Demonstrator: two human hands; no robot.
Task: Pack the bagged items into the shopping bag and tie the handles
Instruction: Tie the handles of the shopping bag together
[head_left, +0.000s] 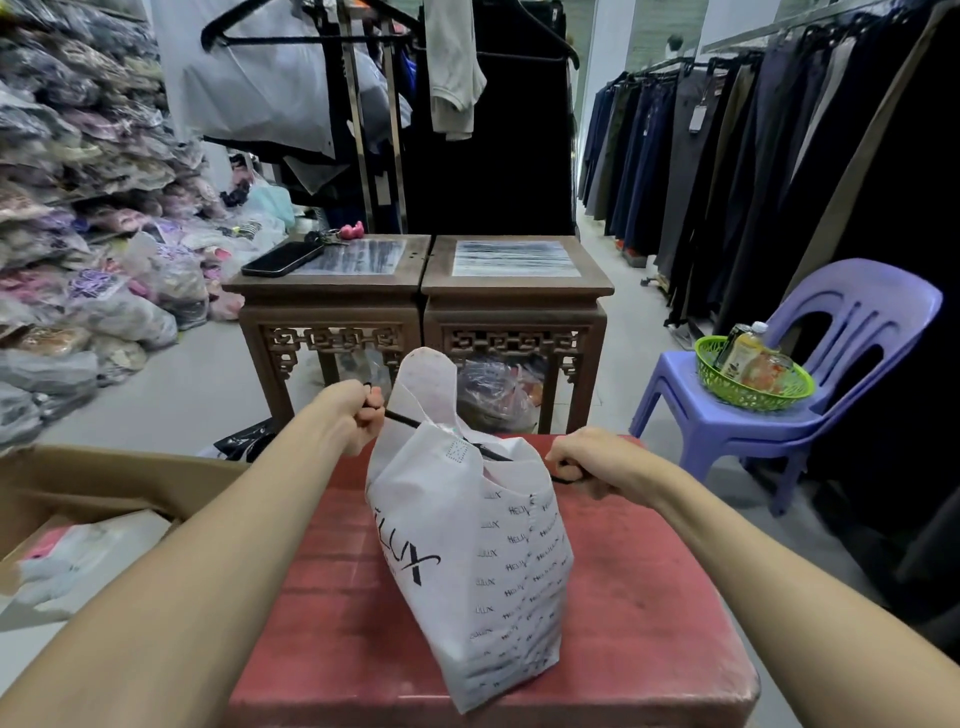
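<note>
A white shopping bag (467, 561) with black printed lettering stands full on a red stool (649, 623) right in front of me. One white flap (426, 384) of the bag sticks up at its far side. A thin black handle cord (402, 417) runs taut across the bag's top. My left hand (358, 415) is fisted on the cord's left end, up and left of the bag. My right hand (587, 460) is fisted on the right end, beside the bag's top. The bagged items inside are hidden.
Two carved wooden side tables (509, 296) stand beyond the stool, a phone (283, 258) and keys on the left one. An open cardboard box (104, 499) lies at my left. A purple plastic chair (810, 395) with a green basket stands right. Clothes racks line the right.
</note>
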